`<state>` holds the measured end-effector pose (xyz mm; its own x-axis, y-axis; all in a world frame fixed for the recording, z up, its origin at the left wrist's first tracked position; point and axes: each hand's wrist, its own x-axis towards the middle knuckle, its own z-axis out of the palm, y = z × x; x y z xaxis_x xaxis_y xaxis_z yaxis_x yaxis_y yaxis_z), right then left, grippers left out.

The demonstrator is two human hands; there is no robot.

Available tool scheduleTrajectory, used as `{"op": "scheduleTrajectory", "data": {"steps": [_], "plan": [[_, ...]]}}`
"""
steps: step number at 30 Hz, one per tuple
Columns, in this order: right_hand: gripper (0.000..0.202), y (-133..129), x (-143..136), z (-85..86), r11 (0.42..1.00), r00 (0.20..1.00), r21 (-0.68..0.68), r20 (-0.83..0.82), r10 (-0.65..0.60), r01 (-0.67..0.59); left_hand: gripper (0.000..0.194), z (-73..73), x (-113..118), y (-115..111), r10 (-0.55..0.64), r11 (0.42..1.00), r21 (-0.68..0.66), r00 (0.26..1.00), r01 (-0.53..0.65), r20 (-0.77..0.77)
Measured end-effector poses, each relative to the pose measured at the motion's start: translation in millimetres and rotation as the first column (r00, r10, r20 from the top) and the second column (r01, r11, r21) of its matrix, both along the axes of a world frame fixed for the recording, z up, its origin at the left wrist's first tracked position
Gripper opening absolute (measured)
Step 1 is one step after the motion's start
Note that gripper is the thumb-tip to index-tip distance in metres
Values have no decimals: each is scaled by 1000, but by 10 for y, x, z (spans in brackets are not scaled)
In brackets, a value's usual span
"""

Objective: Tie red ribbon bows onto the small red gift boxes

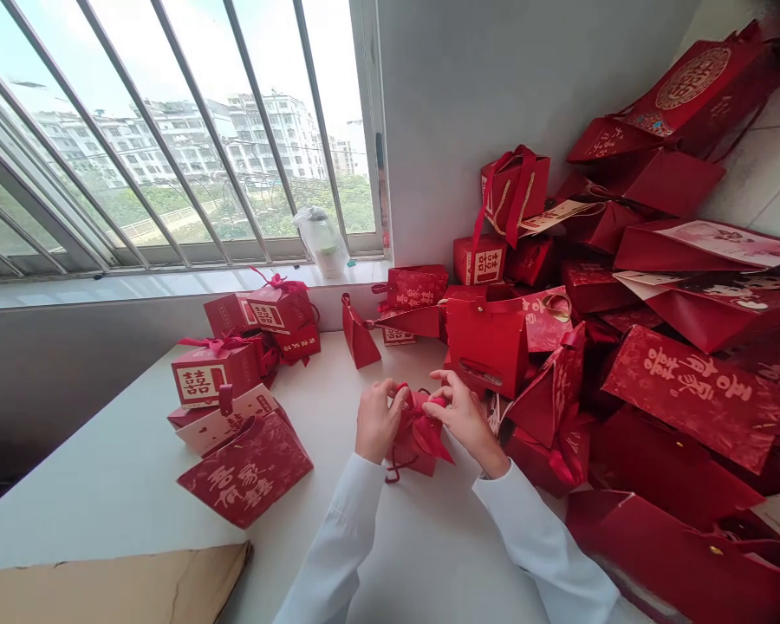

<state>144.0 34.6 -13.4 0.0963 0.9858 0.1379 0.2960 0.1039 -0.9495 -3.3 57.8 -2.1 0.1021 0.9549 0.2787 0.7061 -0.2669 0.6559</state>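
Observation:
A small red gift box [422, 461] sits on the white table in front of me, with a red ribbon [431, 436] bunched on its top. My left hand [380, 418] pinches a loop of that ribbon on the left side, thumb against fingers. On the right, my right hand [466, 416] pinches the ribbon's other loop between thumb and index finger, its other fingers curled. A dark red cord hangs at the box's lower left. Most of the box is hidden under the ribbon and hands.
A large pile of red gift boxes and bags [695, 390] fills the right side. More red boxes [247, 481] stand at the left, and a small triangular box [360, 334] behind. A cardboard sheet [117, 585] lies front left. On the windowsill is a plastic-wrapped cup [325, 243].

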Motion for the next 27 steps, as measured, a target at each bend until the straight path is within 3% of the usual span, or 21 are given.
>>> {"op": "scheduleTrajectory", "data": {"steps": [7,18,22,27], "plan": [[48,18,7,-142,1000,966,-24,-259,-5,-1,27,-205,143,-176,190,980,48,980,-193,64],[51,-57,-28,-132,999,854,-51,-519,-18,-10,27,-307,92,-205,150,984,85,986,-156,75],[51,-46,-23,-139,998,849,-57,-528,-18,-14,27,-330,69,-192,131,988,66,987,-138,96],[53,-8,10,-153,997,917,-72,-400,-11,-20,28,-276,37,-187,98,995,17,983,-102,156]]}}
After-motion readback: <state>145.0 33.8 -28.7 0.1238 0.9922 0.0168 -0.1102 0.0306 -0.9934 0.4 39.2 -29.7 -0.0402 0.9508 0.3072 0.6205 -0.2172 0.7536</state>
